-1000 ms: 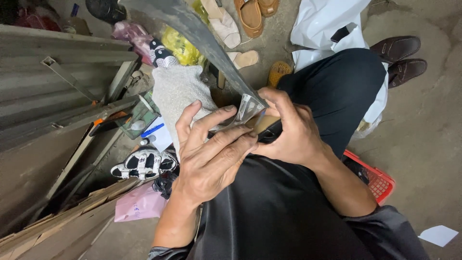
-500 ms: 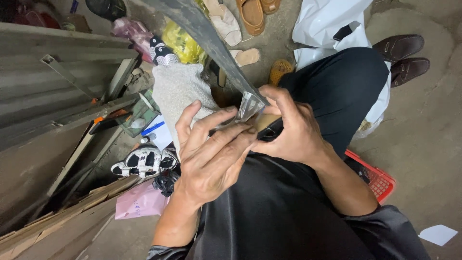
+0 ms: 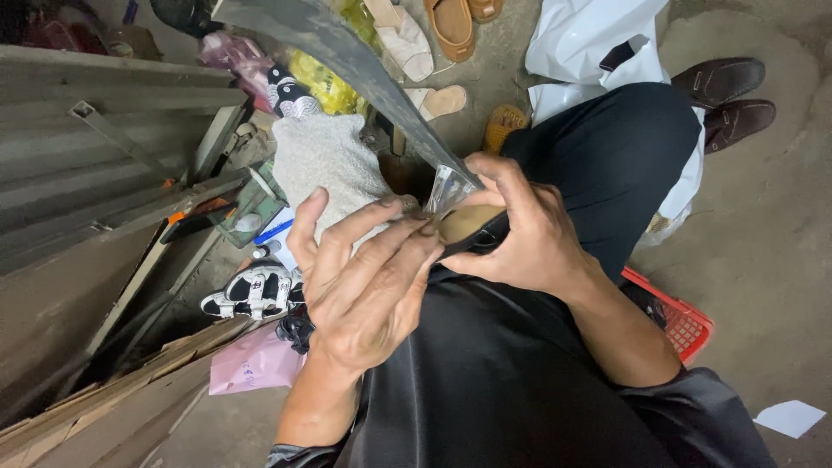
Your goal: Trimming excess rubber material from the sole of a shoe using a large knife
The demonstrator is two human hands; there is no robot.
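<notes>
Black satin-like trousers (image 3: 520,381) are filling most of the lower view, the person sitting w/ one knee up over a red plastic crate (image 3: 685,321) that is peeking out on the right. Grey concrete floor (image 3: 763,234) is spreading to the right; corrugated metal sheets (image 3: 95,147) and cardboard (image 3: 113,407) are leaning along the left side.

A long dark curved strip (image 3: 347,61), prob. rubber or leather, is running from the top edge down to the hands. A white plastic bag (image 3: 589,43) is lying at top right, w/ a pair of brown loafers (image 3: 728,95) just beside it. A grey knitted cloth (image 3: 325,165) is sitting behind the hands, a black-and-white sandal (image 3: 256,290) and a pink bag (image 3: 251,364) lying below it, tan sandals (image 3: 451,26) near the top.

The left hand (image 3: 364,286) is spreading its fingers (image 3: 381,251) loosely over the work, tips touching a small clear piece (image 3: 448,186) at the strip's lower end; can't tell whether it is actually gripping. The right hand (image 3: 529,234) is curling closed around a shoe sole (image 3: 472,227), tan inside w/ a black edge, thumb and fingers gripping it from the right, index pressing at the clear piece. Sole is sitting btw. both hands, just above the lap, touching the strip's end.
</notes>
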